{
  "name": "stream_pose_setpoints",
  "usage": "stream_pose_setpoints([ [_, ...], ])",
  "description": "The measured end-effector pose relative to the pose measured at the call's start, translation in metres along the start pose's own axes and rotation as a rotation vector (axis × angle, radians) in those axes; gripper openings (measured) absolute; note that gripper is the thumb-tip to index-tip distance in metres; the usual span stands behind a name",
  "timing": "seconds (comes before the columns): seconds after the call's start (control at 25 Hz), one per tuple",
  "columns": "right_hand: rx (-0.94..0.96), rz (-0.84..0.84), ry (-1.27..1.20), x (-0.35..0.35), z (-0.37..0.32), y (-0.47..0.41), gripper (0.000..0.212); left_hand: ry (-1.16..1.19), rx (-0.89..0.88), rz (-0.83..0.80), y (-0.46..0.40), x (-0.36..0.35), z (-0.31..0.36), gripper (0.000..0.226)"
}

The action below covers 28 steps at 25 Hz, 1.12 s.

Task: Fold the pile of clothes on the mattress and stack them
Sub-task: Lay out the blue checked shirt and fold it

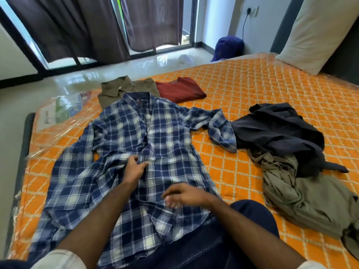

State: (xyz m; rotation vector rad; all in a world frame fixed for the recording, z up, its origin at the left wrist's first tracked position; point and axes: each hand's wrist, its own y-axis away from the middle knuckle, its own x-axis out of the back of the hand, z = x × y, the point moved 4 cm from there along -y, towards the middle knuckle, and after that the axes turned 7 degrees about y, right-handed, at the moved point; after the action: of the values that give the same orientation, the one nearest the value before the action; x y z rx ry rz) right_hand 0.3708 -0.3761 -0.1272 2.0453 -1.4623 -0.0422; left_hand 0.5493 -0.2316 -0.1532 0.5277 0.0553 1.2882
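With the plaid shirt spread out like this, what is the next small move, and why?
Probably pull the front placket straight. The left hand pinches a bunched ridge at the middle of the plaid shirt, and the right hand hovers over the hem, blurred. The front needs flattening before any fold.

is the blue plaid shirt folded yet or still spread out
Still spread out. The blue plaid shirt lies flat on the mattress with both sleeves out to the sides; the left hand pinches fabric near its front placket.
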Motion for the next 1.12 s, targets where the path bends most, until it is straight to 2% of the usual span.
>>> stream_pose_setpoints([
  [0.12, -0.162, 0.619, 0.216, 0.063, 0.041, 0.005, 0.011, -0.058, -0.026, -0.031, -0.002, 0.010, -0.007, 0.044],
  [0.16, -0.256, 0.713, 0.294, 0.079, 0.054, 0.011, 0.017, -0.161, -0.107, -0.037, 0.000, 0.009, -0.008, 0.050],
  [0.2, -0.347, 0.714, 0.334, 0.091, 0.069, 0.014, 0.026, -0.320, -0.230, 0.006, 0.005, 0.006, -0.004, 0.055],
  [0.28, -0.442, 0.597, 0.327, 0.107, 0.088, 0.018, 0.037, -0.642, -0.532, 0.126, 0.012, -0.011, 0.012, 0.058],
  [0.32, -0.428, 0.529, 0.319, 0.109, 0.089, 0.018, 0.034, -0.745, -0.625, 0.121, 0.010, -0.023, 0.021, 0.056],
  [0.4, -0.385, 0.425, 0.358, 0.115, 0.087, 0.018, 0.023, -0.845, -0.712, -0.048, -0.002, -0.060, 0.043, 0.044],
  [0.48, -0.357, 0.383, 0.366, 0.121, 0.083, 0.018, 0.016, -0.907, -0.732, -0.254, -0.020, -0.105, 0.063, 0.036],
  [0.56, -0.349, 0.382, 0.350, 0.124, 0.087, 0.018, 0.011, -0.960, -0.738, -0.323, -0.041, -0.149, 0.086, 0.038],
  [0.64, -0.330, 0.394, 0.317, 0.125, 0.095, 0.016, 0.021, -1.021, -0.697, -0.289, -0.066, -0.184, 0.104, 0.047],
  [0.76, -0.368, 0.354, 0.350, 0.126, 0.105, 0.009, 0.051, -1.167, -0.577, -0.204, -0.101, -0.212, 0.114, 0.061],
  [0.84, -0.393, 0.266, 0.514, 0.126, 0.109, 0.005, 0.061, -1.213, -0.565, -0.190, -0.116, -0.224, 0.118, 0.050],
  [0.96, -0.345, 0.170, 0.532, 0.134, 0.116, 0.003, 0.054, -1.134, -0.545, -0.145, -0.138, -0.242, 0.130, 0.027],
  [1.12, -0.315, 0.205, 0.343, 0.153, 0.124, 0.007, 0.045, -0.857, -0.407, -0.039, -0.156, -0.256, 0.140, 0.033],
])
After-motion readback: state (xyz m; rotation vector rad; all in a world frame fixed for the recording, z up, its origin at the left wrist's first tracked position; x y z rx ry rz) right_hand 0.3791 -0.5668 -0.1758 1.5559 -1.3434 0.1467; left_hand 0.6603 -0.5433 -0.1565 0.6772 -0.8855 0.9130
